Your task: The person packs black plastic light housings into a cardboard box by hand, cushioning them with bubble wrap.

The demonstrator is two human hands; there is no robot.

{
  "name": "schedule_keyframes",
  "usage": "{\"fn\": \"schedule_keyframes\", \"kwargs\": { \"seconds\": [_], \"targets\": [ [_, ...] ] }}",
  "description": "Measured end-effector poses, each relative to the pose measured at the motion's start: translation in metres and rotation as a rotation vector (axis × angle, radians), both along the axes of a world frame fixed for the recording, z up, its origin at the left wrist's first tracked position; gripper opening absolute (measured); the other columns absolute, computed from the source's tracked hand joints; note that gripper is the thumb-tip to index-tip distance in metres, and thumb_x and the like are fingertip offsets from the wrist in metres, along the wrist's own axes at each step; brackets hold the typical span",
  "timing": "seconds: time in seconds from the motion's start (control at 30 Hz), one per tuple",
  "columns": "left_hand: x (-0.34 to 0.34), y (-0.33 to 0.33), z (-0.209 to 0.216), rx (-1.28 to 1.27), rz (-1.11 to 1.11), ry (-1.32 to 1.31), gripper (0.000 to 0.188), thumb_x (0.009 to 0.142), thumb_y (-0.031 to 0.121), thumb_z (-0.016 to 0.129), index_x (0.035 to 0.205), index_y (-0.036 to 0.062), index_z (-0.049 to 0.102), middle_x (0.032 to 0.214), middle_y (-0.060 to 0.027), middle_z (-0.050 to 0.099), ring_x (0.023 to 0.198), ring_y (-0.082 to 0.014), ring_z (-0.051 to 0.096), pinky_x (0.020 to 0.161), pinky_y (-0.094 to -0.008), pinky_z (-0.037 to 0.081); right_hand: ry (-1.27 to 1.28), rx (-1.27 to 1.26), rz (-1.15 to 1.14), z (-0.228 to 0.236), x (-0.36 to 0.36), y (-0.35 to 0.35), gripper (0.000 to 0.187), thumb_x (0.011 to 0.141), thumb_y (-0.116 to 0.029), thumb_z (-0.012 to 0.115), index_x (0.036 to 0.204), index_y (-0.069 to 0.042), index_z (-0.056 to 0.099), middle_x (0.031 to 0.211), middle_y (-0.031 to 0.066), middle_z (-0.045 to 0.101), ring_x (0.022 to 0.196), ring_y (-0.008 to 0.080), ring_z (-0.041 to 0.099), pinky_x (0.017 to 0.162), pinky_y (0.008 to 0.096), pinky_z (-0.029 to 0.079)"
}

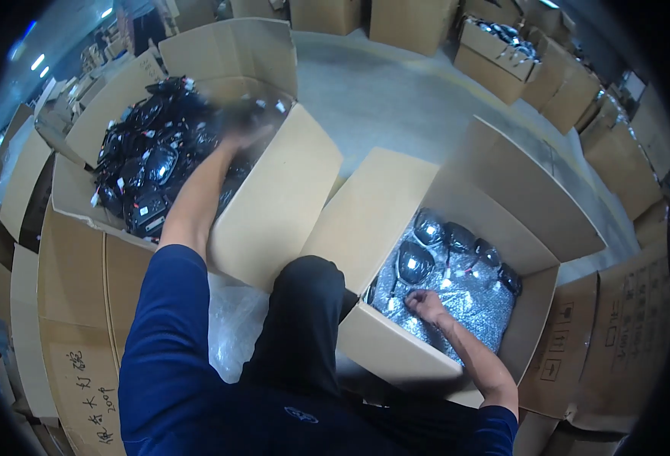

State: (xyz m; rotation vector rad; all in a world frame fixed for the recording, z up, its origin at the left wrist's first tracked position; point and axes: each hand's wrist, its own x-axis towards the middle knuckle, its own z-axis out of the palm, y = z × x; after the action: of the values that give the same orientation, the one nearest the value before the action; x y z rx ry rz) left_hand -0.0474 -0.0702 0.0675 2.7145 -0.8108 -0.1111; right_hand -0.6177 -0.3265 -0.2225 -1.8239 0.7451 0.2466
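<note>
My left hand [245,135] reaches into the left carton [232,45], over a heap of glossy black parts [156,163] with cables and small white connectors. It is smeared by motion, and its fingers cannot be made out. In the right carton [495,186], my right hand [426,305] has its fingers curled together just above the bubble wrap [468,311]; what they hold, if anything, is too small to tell. Beside that hand lies a rounded glossy black housing [415,262] with a cable. Several similar housings form a row along the carton's far side.
Raised cardboard flaps [289,197] stand between the two cartons. Clear plastic film [234,327] lies by my dark-trousered knee [304,296]. Closed cartons [601,334] flank the right side, and another open carton [495,64] with parts stands across the grey floor [381,99].
</note>
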Motion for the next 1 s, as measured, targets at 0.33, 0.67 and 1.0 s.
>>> {"fn": "schedule_keyframes", "kwargs": {
  "seconds": [0.33,0.67,1.0],
  "targets": [
    [0.094,0.085,0.016,-0.81,0.585,-0.159,0.047,0.091,0.04,0.07,0.11,-0.0035,0.07,0.105,-0.0201,0.073,0.094,-0.0317,0.071,0.083,-0.0422,0.055,-0.141,0.029,-0.111,0.074,0.023,-0.032,0.013,0.097,-0.01,0.064,0.096,0.0,0.072,0.081,0.0034,0.069,0.067,0.0103,0.061,0.062,0.0286,0.051],
    [-0.109,-0.046,0.096,-1.051,-0.18,1.051,0.028,0.103,0.03,0.062,0.109,0.0026,0.069,0.097,-0.0079,0.075,0.082,-0.0171,0.073,0.074,-0.0341,0.062,-0.896,-0.444,-0.099,0.29,0.063,-0.009,0.092,0.082,-0.026,0.084,0.153,0.004,0.034,0.144,0.0214,0.051,0.126,0.0311,0.058,0.107,0.039,0.049],
    [-0.329,-0.185,0.012,-1.2,-0.074,0.775,0.047,0.103,0.037,0.062,0.116,-0.0079,0.061,0.109,-0.0095,0.066,0.096,-0.0139,0.059,0.088,-0.0335,0.05,-1.016,0.349,-0.469,0.288,0.048,0.011,0.057,0.093,-0.032,0.077,0.135,-0.001,0.053,0.124,0.0075,0.065,0.11,0.0148,0.063,0.096,0.0328,0.053]
  ]
}}
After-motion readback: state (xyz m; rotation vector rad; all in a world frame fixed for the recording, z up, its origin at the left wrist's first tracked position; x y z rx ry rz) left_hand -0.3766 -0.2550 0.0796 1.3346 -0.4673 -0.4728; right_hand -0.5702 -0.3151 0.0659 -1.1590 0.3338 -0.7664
